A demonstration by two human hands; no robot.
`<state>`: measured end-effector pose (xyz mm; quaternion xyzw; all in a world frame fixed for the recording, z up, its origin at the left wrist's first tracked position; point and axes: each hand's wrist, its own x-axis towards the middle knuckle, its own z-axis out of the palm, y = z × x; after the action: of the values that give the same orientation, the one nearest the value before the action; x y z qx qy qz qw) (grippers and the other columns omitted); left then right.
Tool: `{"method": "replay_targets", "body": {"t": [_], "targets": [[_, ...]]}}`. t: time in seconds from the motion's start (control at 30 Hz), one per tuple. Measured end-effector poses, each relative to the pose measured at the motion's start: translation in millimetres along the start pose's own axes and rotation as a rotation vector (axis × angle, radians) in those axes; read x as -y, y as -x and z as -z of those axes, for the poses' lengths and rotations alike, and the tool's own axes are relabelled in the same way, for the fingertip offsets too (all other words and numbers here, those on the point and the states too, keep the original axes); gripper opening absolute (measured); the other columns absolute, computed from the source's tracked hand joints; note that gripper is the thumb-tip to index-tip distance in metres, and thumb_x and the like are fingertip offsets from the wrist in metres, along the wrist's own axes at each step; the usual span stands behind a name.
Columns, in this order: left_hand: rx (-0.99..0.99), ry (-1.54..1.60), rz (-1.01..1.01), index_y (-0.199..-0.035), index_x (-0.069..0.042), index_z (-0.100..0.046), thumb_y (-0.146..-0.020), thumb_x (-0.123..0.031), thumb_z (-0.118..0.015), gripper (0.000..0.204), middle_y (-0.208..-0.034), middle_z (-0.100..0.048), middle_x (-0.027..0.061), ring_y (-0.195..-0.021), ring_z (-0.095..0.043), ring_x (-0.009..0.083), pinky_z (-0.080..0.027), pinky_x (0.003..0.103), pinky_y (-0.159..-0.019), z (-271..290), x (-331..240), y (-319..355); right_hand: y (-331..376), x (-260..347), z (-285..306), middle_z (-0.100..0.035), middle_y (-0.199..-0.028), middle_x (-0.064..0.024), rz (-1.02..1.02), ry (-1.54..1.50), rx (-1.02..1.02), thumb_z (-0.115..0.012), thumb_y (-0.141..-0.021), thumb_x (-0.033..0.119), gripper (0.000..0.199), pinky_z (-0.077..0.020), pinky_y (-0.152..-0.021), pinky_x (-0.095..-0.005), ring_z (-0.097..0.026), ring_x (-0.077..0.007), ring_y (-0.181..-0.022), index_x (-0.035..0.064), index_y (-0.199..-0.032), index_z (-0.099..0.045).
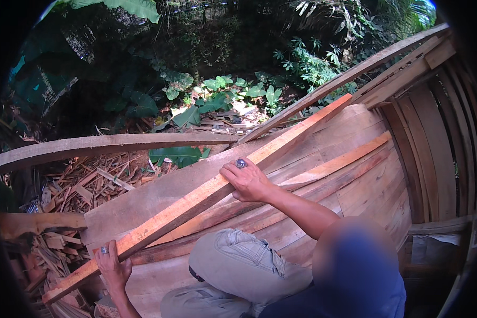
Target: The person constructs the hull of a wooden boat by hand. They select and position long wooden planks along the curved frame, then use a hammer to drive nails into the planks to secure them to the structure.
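Note:
A long, squared wooden beam (169,218) with a rough orange-brown face runs slantwise in front of me, from the lower left to the upper right. My left hand (114,266), wearing a ring, is closed around it near its lower left end. Farther up, about mid-length, my right hand (247,181) grips the same beam from above; a large dark-stoned ring shows on a finger. Both far ends of the beam are free of my hands. Beneath it are wide wooden boards (363,183), with narrower reddish strips (350,156) lying across them.
Bent wooden rails (116,143) cross beyond the boards. Wood scraps (98,183) cover the ground at the left, with leafy plants (217,98) farther off. Upright planks (432,143) form a slatted wall at the right. My bent knee (233,259) is close below the beam.

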<state>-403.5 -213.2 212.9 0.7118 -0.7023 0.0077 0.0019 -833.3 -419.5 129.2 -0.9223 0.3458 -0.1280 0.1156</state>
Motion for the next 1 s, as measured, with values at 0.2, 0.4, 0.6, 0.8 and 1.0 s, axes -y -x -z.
{"method": "replay_targets", "body": {"t": [0.2,0.4,0.6,0.8,1.0], "targets": [[0.160,-0.040,-0.028,-0.123,-0.005,-0.052,-0.054,-0.017,-0.078,0.074,-0.111,-0.056,0.0178,-0.105,-0.053,0.0366,-0.039,0.044,-0.095,80.6,-5.5,-30.6,-8.7,-0.8,42.0,-0.056,-0.119,-0.0143,-0.099,-0.118,0.286,-0.074,-0.063,0.019,0.072,-0.0424,-0.096,-0.0456,-0.056,-0.0353,-0.109,0.0059,-0.128,-0.046],[0.389,0.054,0.029,-0.115,-0.006,-0.059,-0.058,-0.021,-0.074,0.061,-0.098,-0.063,0.0208,-0.097,-0.059,0.0384,-0.046,0.045,-0.086,142.3,-33.2,-74.9,-6.7,-12.6,102.8,-0.061,-0.116,-0.0194,-0.126,-0.188,0.385,-0.071,-0.057,0.022,0.072,-0.0479,-0.090,-0.0462,-0.059,-0.0367,-0.107,0.0036,-0.124,-0.053],[0.630,0.170,-0.025,-0.104,-0.001,-0.064,-0.057,-0.022,-0.073,0.052,-0.090,-0.067,0.0219,-0.087,-0.065,0.0366,-0.051,0.042,-0.080,165.3,-42.3,-100.5,4.0,-27.6,121.8,-0.065,-0.104,-0.0224,-0.114,-0.324,0.491,-0.070,-0.050,0.023,0.065,-0.0489,-0.088,-0.0443,-0.060,-0.0398,-0.099,0.0002,-0.110,-0.063],[0.789,0.240,0.004,-0.106,-0.001,-0.065,-0.059,-0.024,-0.075,0.053,-0.091,-0.069,0.0206,-0.086,-0.067,0.0343,-0.052,0.040,-0.078,157.0,-31.2,-94.7,6.3,-23.2,111.8,-0.065,-0.100,-0.0232,-0.145,-0.325,0.535,-0.072,-0.047,0.024,0.065,-0.0489,-0.086,-0.0442,-0.060,-0.0404,-0.095,-0.0010,-0.107,-0.064],[0.887,0.246,0.079,-0.114,-0.004,-0.063,-0.060,-0.018,-0.079,0.058,-0.094,-0.070,0.0166,-0.090,-0.066,0.0309,-0.051,0.040,-0.079,148.4,-44.1,-102.9,23.8,-26.3,103.6,-0.063,-0.107,-0.0220,-0.251,-0.413,0.557,-0.078,-0.051,0.020,0.071,-0.0469,-0.091,-0.0426,-0.058,-0.0393,-0.103,0.0002,-0.116,-0.058]]}}
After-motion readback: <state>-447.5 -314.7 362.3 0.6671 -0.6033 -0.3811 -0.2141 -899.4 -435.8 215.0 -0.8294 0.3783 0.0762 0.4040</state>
